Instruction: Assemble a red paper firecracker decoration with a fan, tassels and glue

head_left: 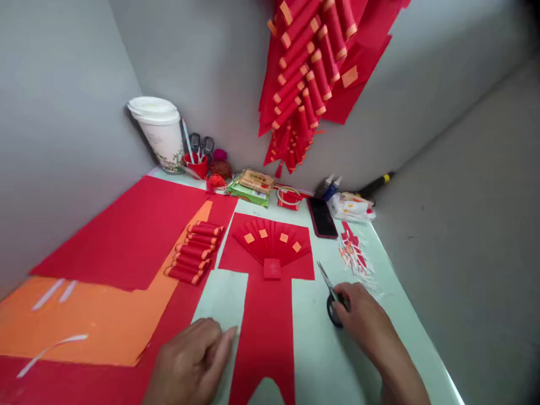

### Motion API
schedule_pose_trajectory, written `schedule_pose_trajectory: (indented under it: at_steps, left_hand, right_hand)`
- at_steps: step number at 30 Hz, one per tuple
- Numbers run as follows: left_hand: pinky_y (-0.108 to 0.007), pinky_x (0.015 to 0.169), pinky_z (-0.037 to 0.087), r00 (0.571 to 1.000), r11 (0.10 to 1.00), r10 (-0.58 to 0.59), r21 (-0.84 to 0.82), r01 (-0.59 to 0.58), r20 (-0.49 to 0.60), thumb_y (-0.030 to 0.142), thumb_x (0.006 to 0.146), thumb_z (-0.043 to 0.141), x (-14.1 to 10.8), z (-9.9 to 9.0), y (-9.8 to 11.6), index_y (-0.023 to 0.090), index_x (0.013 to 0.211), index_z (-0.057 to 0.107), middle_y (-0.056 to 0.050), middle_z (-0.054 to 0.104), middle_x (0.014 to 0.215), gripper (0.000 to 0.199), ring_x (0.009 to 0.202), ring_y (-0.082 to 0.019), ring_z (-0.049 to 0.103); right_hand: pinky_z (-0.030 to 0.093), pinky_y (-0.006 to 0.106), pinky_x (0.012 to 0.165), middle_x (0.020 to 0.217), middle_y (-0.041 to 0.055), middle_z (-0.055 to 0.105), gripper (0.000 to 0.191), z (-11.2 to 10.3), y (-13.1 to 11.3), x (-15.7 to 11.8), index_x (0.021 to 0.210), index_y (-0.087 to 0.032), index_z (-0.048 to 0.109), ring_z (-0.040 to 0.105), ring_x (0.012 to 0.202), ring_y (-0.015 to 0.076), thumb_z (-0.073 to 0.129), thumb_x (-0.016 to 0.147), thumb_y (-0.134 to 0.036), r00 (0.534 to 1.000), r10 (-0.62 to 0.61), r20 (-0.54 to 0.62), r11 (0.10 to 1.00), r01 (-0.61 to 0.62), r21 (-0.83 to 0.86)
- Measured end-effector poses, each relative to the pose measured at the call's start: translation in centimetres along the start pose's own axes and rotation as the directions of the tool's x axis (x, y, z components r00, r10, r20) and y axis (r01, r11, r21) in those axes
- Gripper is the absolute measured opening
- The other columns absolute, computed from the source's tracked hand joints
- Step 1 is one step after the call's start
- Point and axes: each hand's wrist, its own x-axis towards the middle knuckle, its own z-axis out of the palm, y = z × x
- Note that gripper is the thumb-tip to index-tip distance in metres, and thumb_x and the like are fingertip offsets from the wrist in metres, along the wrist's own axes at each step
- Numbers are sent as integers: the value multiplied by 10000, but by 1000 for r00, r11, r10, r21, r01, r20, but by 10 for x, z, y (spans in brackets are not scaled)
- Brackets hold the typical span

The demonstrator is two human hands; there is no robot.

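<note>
My right hand (356, 309) is closed on the black handles of a pair of scissors (336, 298), whose blades point away to the upper left. At the lower left, my left hand (192, 360) rests with curled fingers over the table edge of the red sheet, holding nothing that shows. Between the hands lies a red T-shaped paper piece (268, 332) with a notched lower end. On its top part is a pleated red fan (272, 239) with small orange squares, and a red square (272, 269) sits at the fan's base.
Red paper rolls (194, 251) lie left on orange paper (97, 320) and red sheets (126, 230). A phone (323, 217), paper scraps (356, 253), white cup (158, 135) and red pen holder (197, 165) stand or lie further back. Red firecracker decorations (312, 67) hang above.
</note>
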Motion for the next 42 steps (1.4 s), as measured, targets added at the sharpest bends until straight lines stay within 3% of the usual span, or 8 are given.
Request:
schedule_pose_trajectory:
  at_steps: [13, 20, 26, 42]
  left_hand:
    - [-180, 484, 374, 999, 1000, -23, -6, 23, 25, 250, 974, 496, 0, -3, 3, 220, 614, 354, 63, 433, 540, 389, 460, -70, 456]
    - [-183, 471, 375, 998, 999, -16, 29, 15, 53, 262, 972, 491, -4, 0, 0, 219, 609, 367, 62, 456, 534, 386, 451, -74, 472]
    - [-189, 462, 367, 998, 999, -22, 36, 20, 64, 290, 971, 503, -5, 2, 0, 220, 608, 371, 64, 461, 529, 392, 444, -78, 475]
    - [-193, 460, 374, 998, 997, 1, 74, -5, 60, 289, 969, 504, -3, 3, 0, 224, 608, 368, 64, 477, 523, 391, 444, -86, 497]
  right_hand:
    - [388, 307, 658, 988, 83, 695, 285, 4, 6, 1, 1136, -222, 633, 670, 874, 246, 529, 871, -226, 997, 64, 37, 998, -64, -3]
    - [402, 315, 671, 1061, 77, 695, 279, 0, 3, 3, 1157, -228, 631, 680, 912, 256, 539, 893, -243, 988, 135, 73, 990, -133, -34]
    - [420, 324, 705, 1113, 86, 690, 285, 1, 6, 10, 1175, -204, 626, 671, 973, 258, 525, 912, -243, 988, 153, 1, 988, -153, -28]
    - [428, 321, 710, 1119, 84, 693, 281, 5, 7, 14, 1165, -200, 634, 674, 977, 256, 522, 912, -250, 987, 157, -24, 987, -158, -14]
